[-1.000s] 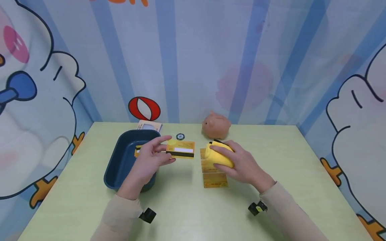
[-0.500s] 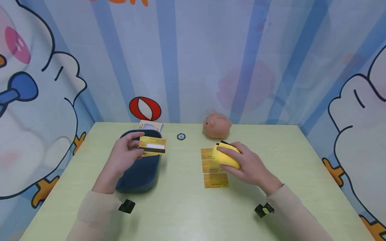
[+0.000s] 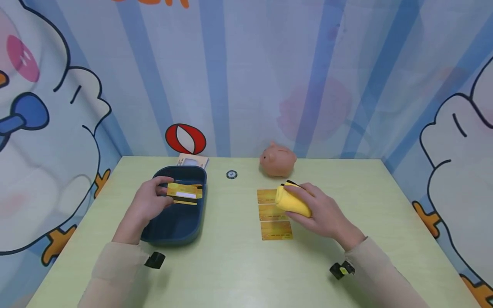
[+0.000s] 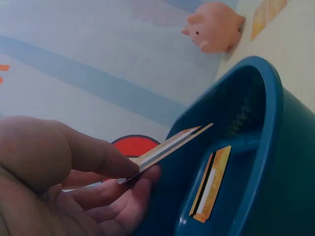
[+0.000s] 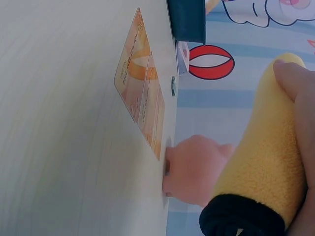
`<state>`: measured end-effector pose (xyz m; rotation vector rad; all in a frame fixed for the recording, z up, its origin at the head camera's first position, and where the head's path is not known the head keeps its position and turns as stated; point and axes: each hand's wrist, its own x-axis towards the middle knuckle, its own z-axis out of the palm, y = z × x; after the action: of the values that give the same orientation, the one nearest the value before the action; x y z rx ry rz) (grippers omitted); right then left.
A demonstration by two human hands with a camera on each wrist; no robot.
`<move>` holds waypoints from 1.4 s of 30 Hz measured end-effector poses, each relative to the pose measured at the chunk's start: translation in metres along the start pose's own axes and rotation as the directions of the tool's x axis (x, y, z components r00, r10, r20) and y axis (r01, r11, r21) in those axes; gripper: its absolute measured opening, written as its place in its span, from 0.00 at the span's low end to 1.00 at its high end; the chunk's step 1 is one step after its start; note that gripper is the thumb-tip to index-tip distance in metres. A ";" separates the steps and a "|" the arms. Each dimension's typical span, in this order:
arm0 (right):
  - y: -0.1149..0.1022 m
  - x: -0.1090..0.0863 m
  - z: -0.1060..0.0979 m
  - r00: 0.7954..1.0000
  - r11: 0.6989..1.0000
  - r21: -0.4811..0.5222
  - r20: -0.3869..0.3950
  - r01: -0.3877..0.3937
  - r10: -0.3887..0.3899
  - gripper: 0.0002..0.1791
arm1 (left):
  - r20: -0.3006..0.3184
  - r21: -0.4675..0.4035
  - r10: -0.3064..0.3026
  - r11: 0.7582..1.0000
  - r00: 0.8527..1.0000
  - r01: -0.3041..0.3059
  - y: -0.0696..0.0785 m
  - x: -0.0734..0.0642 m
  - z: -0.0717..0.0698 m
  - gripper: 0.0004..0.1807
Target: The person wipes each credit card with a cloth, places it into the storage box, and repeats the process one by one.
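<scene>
Thumb and fingers of my left hand (image 3: 148,201) pinch a gold bank card (image 3: 178,189), its black stripe and white strip showing. They are over the dark blue bin (image 3: 173,231). More gold cards (image 4: 211,187) lie overlapping on the bin floor, below the held card in the left wrist view. My right hand (image 3: 323,211) grips a rolled yellow fleecy cloth (image 3: 292,202) with a black edge. Beside that cloth, 3 gold cards lie in a column on the table: a far card (image 3: 265,196), a middle card (image 3: 269,212) and a near card (image 3: 276,231).
A pink piggy bank (image 3: 277,160) stands at the table's back, beyond the cards. Between it and the bin lies a small round chip (image 3: 231,174). Behind the bin is a flat pale item (image 3: 194,161) against the printed curtain (image 3: 250,85).
My left hand has carried the card leftward from the middle of the table and down over the bin. My right hand has shifted slightly right with the yellow cloth, uncovering more of the cards.
</scene>
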<state>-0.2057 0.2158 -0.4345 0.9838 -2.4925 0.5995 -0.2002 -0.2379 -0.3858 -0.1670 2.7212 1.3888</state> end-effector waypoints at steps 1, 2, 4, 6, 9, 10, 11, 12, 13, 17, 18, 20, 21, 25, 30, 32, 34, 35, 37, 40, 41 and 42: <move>0.000 0.000 0.000 1.000 1.000 0.002 0.002 -0.003 0.003 0.36 | 0.002 0.020 -0.009 1.000 1.000 0.009 -0.001 0.001 0.000 0.32; 0.000 0.000 -0.001 1.000 1.000 0.003 0.003 -0.005 0.005 0.36 | 0.005 0.039 -0.017 0.999 1.000 0.017 -0.002 0.001 -0.001 0.33; 0.000 0.000 -0.001 1.000 1.000 0.002 0.007 -0.009 0.009 0.35 | 0.013 0.061 -0.036 0.998 0.999 0.035 -0.005 0.003 -0.001 0.33; -0.001 0.000 -0.002 1.000 1.000 0.002 0.009 -0.013 0.013 0.35 | 0.028 0.070 -0.050 0.996 0.998 0.048 -0.009 0.005 0.000 0.33; -0.001 -0.001 -0.003 1.000 1.000 0.000 0.010 -0.019 0.019 0.35 | 0.050 0.081 -0.065 0.995 0.997 0.061 -0.014 0.008 0.003 0.31; -0.001 -0.001 -0.003 1.000 1.000 0.000 0.009 -0.019 0.019 0.35 | 0.057 0.090 -0.067 0.994 0.996 0.062 -0.016 0.009 0.004 0.31; -0.002 -0.001 -0.003 1.000 1.000 0.000 0.009 -0.019 0.019 0.35 | 0.061 0.102 -0.067 0.993 0.996 0.061 -0.017 0.010 0.006 0.30; -0.002 0.000 -0.003 1.000 1.000 0.000 0.008 -0.018 0.018 0.35 | 0.064 0.113 -0.067 0.992 0.996 0.059 -0.018 0.010 0.008 0.30; -0.002 0.000 -0.003 1.000 1.000 -0.001 0.007 -0.018 0.018 0.35 | 0.067 0.128 -0.066 0.990 0.996 0.057 -0.018 0.011 0.009 0.30; -0.003 0.000 -0.004 1.000 1.000 0.000 0.008 -0.012 0.012 0.35 | 0.078 0.191 -0.079 0.980 0.994 0.063 -0.020 0.014 0.016 0.30; -0.004 0.000 -0.004 1.000 1.000 -0.001 0.008 -0.012 0.012 0.35 | 0.084 0.205 -0.083 0.977 0.993 0.065 -0.021 0.014 0.017 0.31; -0.004 0.000 -0.004 1.000 1.000 0.001 0.007 -0.013 0.013 0.35 | 0.100 0.231 -0.099 0.970 0.990 0.074 -0.022 0.015 0.018 0.33; -0.003 0.000 -0.004 1.000 1.000 0.001 0.006 -0.014 0.014 0.35 | 0.107 0.248 -0.104 0.966 0.989 0.075 -0.022 0.015 0.019 0.33; -0.003 -0.001 -0.005 1.000 1.000 0.000 0.008 -0.021 0.021 0.35 | 0.121 0.312 -0.125 0.947 0.985 0.082 -0.021 0.016 0.020 0.35; -0.003 -0.001 -0.005 1.000 1.000 0.000 0.017 -0.021 0.021 0.35 | 0.117 0.357 -0.144 0.929 0.983 0.094 -0.018 0.017 0.020 0.37; -0.003 -0.001 -0.004 1.000 1.000 0.002 0.017 -0.019 0.019 0.35 | 0.114 0.358 -0.149 0.928 0.982 0.099 -0.018 0.017 0.020 0.38; -0.003 0.000 -0.004 1.000 1.000 0.003 0.017 -0.017 0.017 0.35 | 0.106 0.363 -0.153 0.926 0.983 0.105 -0.018 0.018 0.020 0.38; -0.003 0.000 -0.004 1.000 1.000 0.004 0.015 -0.015 0.015 0.35 | 0.103 0.366 -0.155 0.925 0.983 0.107 -0.018 0.018 0.020 0.38; -0.002 0.000 -0.004 1.000 1.000 0.002 0.011 -0.011 0.011 0.35 | 0.098 0.370 -0.162 0.922 0.982 0.115 -0.018 0.018 0.020 0.38; -0.002 -0.001 -0.003 1.000 1.000 -0.005 0.008 -0.007 0.007 0.35 | 0.094 0.375 -0.171 0.919 0.981 0.124 -0.018 0.018 0.020 0.37; -0.002 -0.001 -0.003 1.000 1.000 -0.006 0.007 -0.006 0.006 0.35 | 0.094 0.376 -0.172 0.918 0.981 0.125 -0.018 0.018 0.020 0.37; -0.002 -0.001 -0.002 1.000 1.000 -0.006 0.007 -0.007 0.007 0.35 | 0.094 0.376 -0.174 0.918 0.980 0.126 -0.018 0.018 0.020 0.37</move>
<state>-0.2032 0.2168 -0.4328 0.9762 -2.5034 0.5917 -0.2148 -0.2332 -0.4145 -0.2463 2.7338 0.7993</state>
